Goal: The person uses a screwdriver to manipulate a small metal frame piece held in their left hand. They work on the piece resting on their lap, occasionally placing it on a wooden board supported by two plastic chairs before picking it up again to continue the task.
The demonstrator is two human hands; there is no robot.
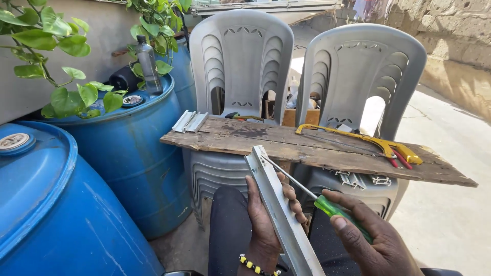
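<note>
My left hand (pixel 266 214) clenched round aluminium profile (pixel 279 204), right hand (pixel 373 240) grasping green-handled screwdriver (pixel 317 199). I judge: brace profile against wooden plank (pixel 307 148), keep tip square, press steadily.

Few such items. Clear plastic bottle (pixel 148 64) w/ dark cap stands upright on far blue drum (pixel 128 148); no label visible on it. Round label discs on drum caps (pixel 133 100), (pixel 14 140). No signs, no screens.
</note>
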